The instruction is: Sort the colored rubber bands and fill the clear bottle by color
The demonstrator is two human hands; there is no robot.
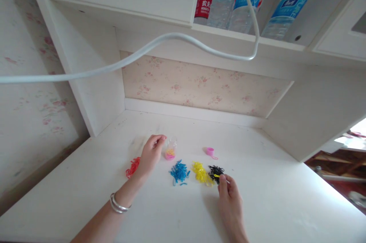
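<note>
My left hand (153,151) is closed, thumb and fingertips pinched together beside the top of a small clear bottle (172,144). I cannot make out what is in that pinch. The bottle has a pink base, with yellow bits inside it. Partly behind my left wrist lies a pile of red rubber bands (133,167). My right hand (229,193) pinches a small yellow rubber band (216,176) over the black rubber bands (215,170). Left of these are the yellow rubber bands (199,171) and the blue rubber bands (179,171).
A pink cap (210,152) with a small loop sits behind the black pile on the white tabletop (177,212). A white cable (171,37) crosses in front of the overhead cabinet. Several plastic bottles (288,8) stand on its shelf. Side panels enclose the desk's back.
</note>
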